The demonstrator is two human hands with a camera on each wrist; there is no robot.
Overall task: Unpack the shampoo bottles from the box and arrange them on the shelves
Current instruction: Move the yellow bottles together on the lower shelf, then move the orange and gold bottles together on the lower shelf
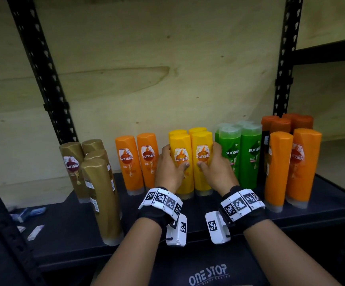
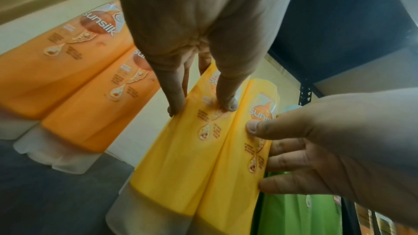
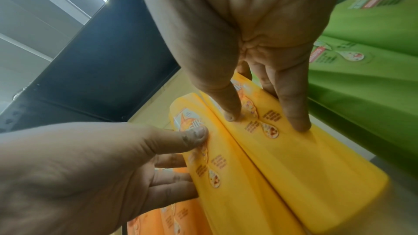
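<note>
Yellow bottles (image 1: 192,162) on shelf (image 1: 208,211), L hand (image 1: 170,168) & R hand (image 1: 214,168) gripping.

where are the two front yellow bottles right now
In the head view the front yellow bottles stand mid-shelf, between the orange pair and the green bottles.

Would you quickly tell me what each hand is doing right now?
Left hand: grips the left front yellow bottle.
Right hand: grips the right front yellow bottle.
</note>
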